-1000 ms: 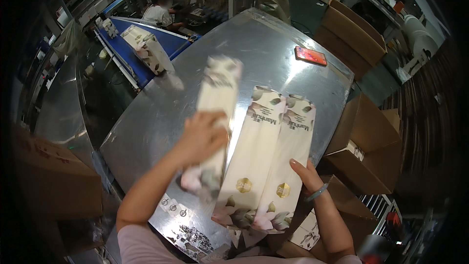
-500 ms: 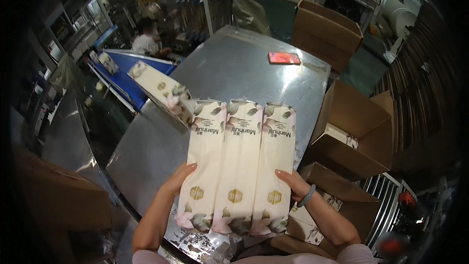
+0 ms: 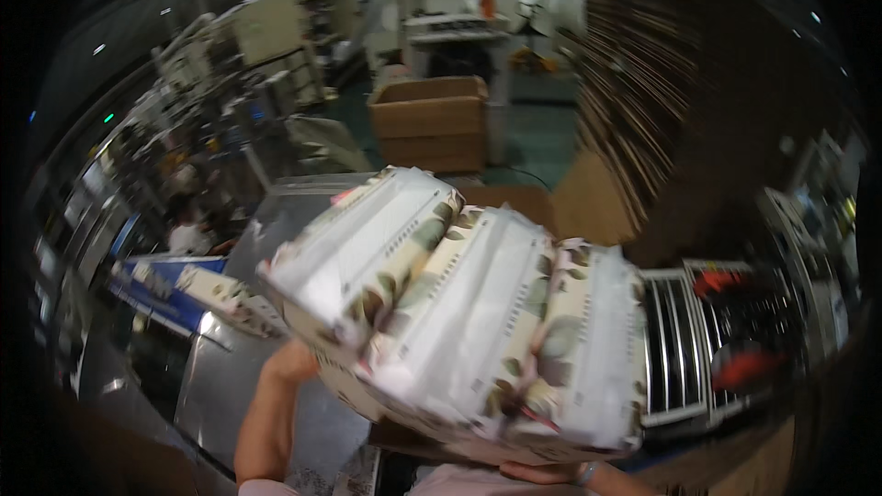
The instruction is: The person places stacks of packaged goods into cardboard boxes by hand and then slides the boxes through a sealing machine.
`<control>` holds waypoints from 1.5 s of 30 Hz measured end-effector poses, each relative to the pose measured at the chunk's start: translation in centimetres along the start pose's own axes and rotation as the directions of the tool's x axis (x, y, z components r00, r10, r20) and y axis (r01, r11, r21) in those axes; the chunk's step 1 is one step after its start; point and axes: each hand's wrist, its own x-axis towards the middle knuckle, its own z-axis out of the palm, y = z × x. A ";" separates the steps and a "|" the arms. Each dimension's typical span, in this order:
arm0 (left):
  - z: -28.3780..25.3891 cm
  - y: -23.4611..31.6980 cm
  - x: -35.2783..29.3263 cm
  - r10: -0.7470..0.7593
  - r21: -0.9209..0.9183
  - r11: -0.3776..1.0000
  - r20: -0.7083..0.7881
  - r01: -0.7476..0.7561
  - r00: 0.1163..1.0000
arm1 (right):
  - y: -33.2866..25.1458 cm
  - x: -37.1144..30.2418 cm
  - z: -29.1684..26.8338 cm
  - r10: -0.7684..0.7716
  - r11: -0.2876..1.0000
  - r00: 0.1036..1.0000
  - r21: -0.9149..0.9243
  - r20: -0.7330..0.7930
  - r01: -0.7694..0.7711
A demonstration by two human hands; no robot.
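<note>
Three long soft tissue packs (image 3: 459, 321) lie side by side in my grip, tilted and raised in front of me. Their upper faces are whitish film, with a cream and green leaf print along the sides. My left hand (image 3: 294, 360) presses the left end of the row, its fingers partly hidden behind the packs. Low at the near right side, my right hand (image 3: 542, 472) supports the row from beneath, and most of its fingers are out of sight. The packs are slightly blurred by motion.
One more tissue pack (image 3: 228, 298) rests where a blue conveyor belt (image 3: 138, 289) meets the metal table (image 3: 220, 395). Cardboard boxes (image 3: 427, 133) stand beyond, flattened cardboard (image 3: 643, 64) is stacked at right. A roller conveyor (image 3: 675, 349) runs at right; a person (image 3: 190, 231) sits far left.
My hands have turned the three packs over from the printed face to the whitish face and tilted them. The view has swung right, toward the boxes and roller conveyor.
</note>
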 end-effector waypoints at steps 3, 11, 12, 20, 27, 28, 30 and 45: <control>0.9 0.0 7.9 -0.422 -0.147 0.885 0.152 0.442 0.894 | -1.2 -4.3 -0.2 -0.113 0.972 0.989 -0.219 -0.093 0.090; 11.5 -3.0 15.3 -0.628 0.560 0.761 0.510 0.328 0.588 | -1.2 -14.6 -0.4 0.563 0.761 0.822 0.334 0.088 -0.556; 12.3 -3.6 14.7 -0.617 0.589 0.754 0.482 0.291 0.622 | -1.2 -15.7 -2.6 0.605 0.756 0.782 0.200 0.148 -0.623; 15.0 -11.2 14.1 -0.377 0.887 0.410 0.377 -0.213 0.846 | 2.0 -1.1 0.4 0.740 0.609 0.642 -0.205 -0.202 -0.766; 16.2 -19.0 4.8 -0.571 0.829 0.024 0.470 -0.559 0.673 | 10.5 -6.2 3.7 0.931 0.354 0.355 -0.466 0.089 -0.811; 15.9 -19.0 4.5 -0.522 0.851 0.017 0.455 -0.524 0.721 | 9.0 -4.3 1.7 0.873 0.464 0.485 -0.397 0.053 -0.792; 14.1 -18.6 6.1 -0.488 0.863 0.326 0.503 -0.385 0.713 | 7.1 -2.0 -2.3 0.797 0.561 0.580 -0.149 -0.170 -0.814; 10.2 -12.5 8.6 -0.697 0.831 0.533 0.323 0.161 0.641 | 20.8 -4.2 3.1 0.620 0.570 0.784 -0.677 -0.018 -0.466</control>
